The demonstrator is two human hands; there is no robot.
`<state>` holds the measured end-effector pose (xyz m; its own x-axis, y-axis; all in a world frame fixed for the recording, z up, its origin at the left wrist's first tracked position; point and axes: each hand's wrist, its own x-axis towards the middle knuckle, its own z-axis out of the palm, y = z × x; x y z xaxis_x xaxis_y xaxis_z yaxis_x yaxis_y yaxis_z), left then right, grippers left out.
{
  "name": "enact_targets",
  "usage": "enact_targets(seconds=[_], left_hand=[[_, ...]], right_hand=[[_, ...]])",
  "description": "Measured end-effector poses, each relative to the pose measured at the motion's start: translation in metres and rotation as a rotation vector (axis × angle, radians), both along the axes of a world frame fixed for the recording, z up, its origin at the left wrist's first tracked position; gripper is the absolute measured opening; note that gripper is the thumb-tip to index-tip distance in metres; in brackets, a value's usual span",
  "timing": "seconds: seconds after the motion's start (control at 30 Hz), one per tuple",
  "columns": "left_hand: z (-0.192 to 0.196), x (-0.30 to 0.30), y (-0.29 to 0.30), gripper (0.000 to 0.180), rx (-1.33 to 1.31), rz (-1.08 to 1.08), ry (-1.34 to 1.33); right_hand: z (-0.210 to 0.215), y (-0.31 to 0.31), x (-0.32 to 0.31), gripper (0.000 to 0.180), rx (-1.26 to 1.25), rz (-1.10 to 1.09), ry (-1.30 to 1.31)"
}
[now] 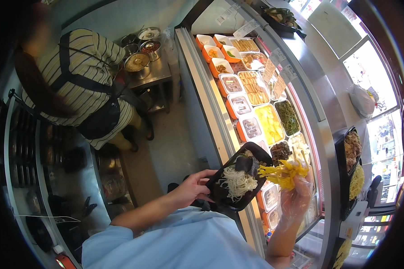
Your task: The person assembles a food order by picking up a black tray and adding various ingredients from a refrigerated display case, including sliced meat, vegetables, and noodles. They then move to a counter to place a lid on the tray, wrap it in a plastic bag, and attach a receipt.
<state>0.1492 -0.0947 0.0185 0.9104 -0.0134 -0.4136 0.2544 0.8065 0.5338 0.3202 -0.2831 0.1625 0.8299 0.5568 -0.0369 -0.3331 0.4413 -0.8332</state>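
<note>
My left hand (193, 187) grips the near edge of a black tray (256, 150), tilted over the counter's steel rim. The tray holds white shredded strands (236, 182) and a dark piece of food (247, 162). My right hand (296, 195), in a clear plastic glove, is closed on a bunch of yellow strips (283, 172) just right of the tray, above the food counter.
A glass-fronted counter (220, 112) runs from near to far with orange and clear tubs of food (240, 105). Another filled black tray (351, 168) rests on the counter top at right. A person in a striped top and dark apron (83, 85) stands at left by steel pots (139, 60).
</note>
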Motion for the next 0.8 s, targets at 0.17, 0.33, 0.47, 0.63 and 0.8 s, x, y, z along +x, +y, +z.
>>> enact_targets(seconds=[0.17, 0.33, 0.47, 0.63, 0.8], left_hand=[[-0.0045, -0.0017, -0.001, 0.064, -0.006, 0.001, 0.007], [-0.002, -0.001, 0.0014, 0.065, -0.014, -0.005, 0.014], [-0.001, 0.001, 0.0029, 0.065, -0.006, -0.007, 0.025], [0.0046, 0.0045, 0.0055, 0.064, 0.001, -0.001, 0.049], [0.0002, 0.0057, 0.0058, 0.063, -0.007, -0.01, 0.036]], right_hand=[[-0.0028, -0.0016, 0.0024, 0.046, 0.018, 0.021, 0.005], [-0.0028, 0.0008, 0.0007, 0.045, -0.017, -0.045, 0.018], [-0.0003, 0.004, -0.002, 0.045, -0.023, -0.078, 0.014], [0.0006, 0.0028, 0.0016, 0.045, -0.026, -0.059, 0.004], [0.0018, 0.0015, 0.0027, 0.045, -0.031, -0.027, -0.001]])
